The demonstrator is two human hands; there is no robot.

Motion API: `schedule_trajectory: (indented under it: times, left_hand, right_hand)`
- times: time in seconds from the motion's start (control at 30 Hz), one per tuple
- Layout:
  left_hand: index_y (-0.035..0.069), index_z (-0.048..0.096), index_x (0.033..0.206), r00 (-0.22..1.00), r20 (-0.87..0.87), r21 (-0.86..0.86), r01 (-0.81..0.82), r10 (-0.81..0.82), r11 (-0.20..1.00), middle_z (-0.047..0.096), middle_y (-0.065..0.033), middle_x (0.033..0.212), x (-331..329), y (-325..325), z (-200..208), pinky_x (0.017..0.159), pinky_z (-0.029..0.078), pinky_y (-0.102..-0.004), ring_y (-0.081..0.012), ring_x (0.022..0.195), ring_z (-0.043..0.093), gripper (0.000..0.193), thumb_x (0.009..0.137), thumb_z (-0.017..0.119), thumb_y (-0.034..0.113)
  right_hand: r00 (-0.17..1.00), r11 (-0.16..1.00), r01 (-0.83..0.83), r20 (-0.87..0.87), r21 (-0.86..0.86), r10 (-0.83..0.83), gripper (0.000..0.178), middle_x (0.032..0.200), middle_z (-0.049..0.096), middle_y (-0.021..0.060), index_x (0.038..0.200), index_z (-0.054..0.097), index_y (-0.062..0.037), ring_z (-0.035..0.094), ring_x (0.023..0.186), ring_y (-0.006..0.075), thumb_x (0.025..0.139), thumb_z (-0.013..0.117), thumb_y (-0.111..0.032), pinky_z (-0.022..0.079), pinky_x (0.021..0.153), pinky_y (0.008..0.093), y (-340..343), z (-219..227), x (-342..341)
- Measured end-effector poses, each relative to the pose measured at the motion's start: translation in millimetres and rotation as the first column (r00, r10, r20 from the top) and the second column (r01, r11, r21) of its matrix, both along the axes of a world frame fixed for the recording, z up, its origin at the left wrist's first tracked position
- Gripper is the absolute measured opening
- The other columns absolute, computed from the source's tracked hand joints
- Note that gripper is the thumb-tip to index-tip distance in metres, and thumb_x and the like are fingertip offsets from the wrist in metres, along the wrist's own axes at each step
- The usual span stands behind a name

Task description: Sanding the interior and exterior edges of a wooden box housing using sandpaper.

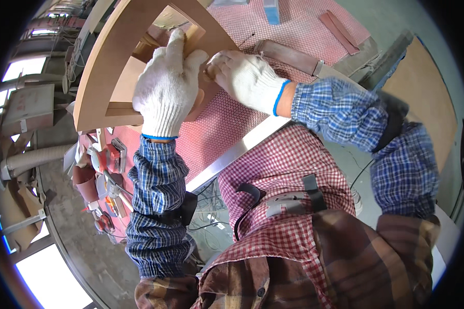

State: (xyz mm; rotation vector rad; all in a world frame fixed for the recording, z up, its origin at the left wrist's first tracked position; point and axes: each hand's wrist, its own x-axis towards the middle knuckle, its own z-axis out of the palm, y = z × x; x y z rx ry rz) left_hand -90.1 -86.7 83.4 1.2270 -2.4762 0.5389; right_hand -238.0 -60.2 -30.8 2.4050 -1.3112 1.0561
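Observation:
A curved wooden frame [100, 67] with openings between its bars stands on the pink mesh-covered bench at the upper left. My left hand [167, 90], in a white knit glove, grips one of its inner bars. The index finger and thumb show stretched along the wood, while the other fingers are partly hidden. Close beside it, my right hand [247, 80], gloved the same way, has its fingers pinched together at the frame's right edge. Something small and brown shows at those fingertips, too covered to name.
Right of the frame lie a long brown-and-grey block [288, 55], a reddish-brown strip [339, 32] and a blue block [271, 11]. Red-and-grey sanders [113, 157] and hand tools sit at the bench's left. A metal edge [237, 152] borders the bench near my apron.

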Motion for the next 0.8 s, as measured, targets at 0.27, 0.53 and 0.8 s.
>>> schedule_trajectory:
  times: [0.27, 0.53, 0.8]
  left_hand:
    - [0.015, 0.059, 0.121, 1.0, 0.012, -0.083, -0.003, 0.004, 0.997, 0.066, -0.0113, 0.08, -3.7, 3.3, 1.2, 0.055, 0.053, -0.0413, -0.028, 0.069, 0.068, 0.042, 0.089, 0.059, 0.041]
    - [0.014, 0.057, 0.12, 1.0, 0.016, -0.046, -0.004, 0.004, 0.999, 0.066, -0.0114, 0.08, -0.9, 0.1, 0.0, 0.052, 0.053, -0.0405, -0.0293, 0.068, 0.068, 0.045, 0.088, 0.06, 0.045]
    - [0.013, 0.059, 0.12, 1.0, -0.012, -0.048, 0.009, -0.01, 0.999, 0.067, -0.0138, 0.082, 2.5, -1.9, 3.3, 0.054, 0.053, -0.0426, -0.0316, 0.07, 0.068, 0.043, 0.089, 0.06, 0.043]
  right_hand:
    - [0.986, 0.988, 0.121, 0.127, -0.097, -0.108, 0.025, 0.104, 0.062, 0.0164, 0.1, 0.06, 0.0051, 0.06, 0.102, 0.0302, 0.08, 0.056, -0.009, 0.053, 0.087, 0.0383, 12.5, 0.0, 16.3]
    - [0.536, 0.929, -0.343, 0.841, 0.137, 0.074, 0.028, 0.101, 0.063, 0.0175, 0.102, 0.065, 0.0014, 0.063, 0.096, 0.0318, 0.076, 0.058, 0.008, 0.052, 0.083, 0.0322, 28.4, 20.4, 18.7]
    - [0.931, 0.408, 0.314, -0.193, 0.858, -0.31, 0.031, 0.101, 0.066, 0.0176, 0.11, 0.058, 0.0062, 0.064, 0.098, 0.029, 0.089, 0.053, -0.015, 0.053, 0.087, 0.0375, 8.4, 18.6, 40.0]
